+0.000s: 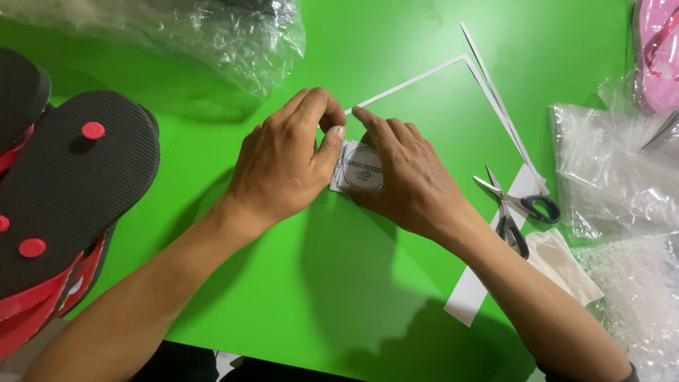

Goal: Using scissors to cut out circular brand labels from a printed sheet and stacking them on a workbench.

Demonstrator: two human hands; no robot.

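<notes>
While both forearms reach in from the lower edge over the bright green tabletop (353, 297), the two hands meet near its middle around a small white paper label with a round grey printed emblem (359, 170). The left hand (283, 166) lies knuckles up, fingers curled inward, its thumb pressed onto the label's left edge; its grip is closed on that edge between thumb and bent forefinger. The right hand (410, 180) lies palm down with the forefinger stretched toward the left hand's fingertips, thumb tucked below, so its grip pinches the label's right side. The label rests low against the tabletop, partly covered by both hands.

Just beyond the fingertips a thin white paper strip bent into an angle (424, 74) runs up to the right and then back down, with a second narrow strip (488, 71) beside it. To the right of the right wrist lie steel scissors with black handles (513, 205), their blades closed, resting on a white paper offcut (470, 293). A beige cloth piece (562, 262) sits just past the handles.

Crinkled clear plastic bags (615, 177) crowd the right edge, with a pink sandal (658, 49) in the far corner. Another clear plastic bag (212, 35) lies at the top left. At the left edge sits a stack of black foam flip-flops with red plugs and red straps (71, 191), soles upward.
</notes>
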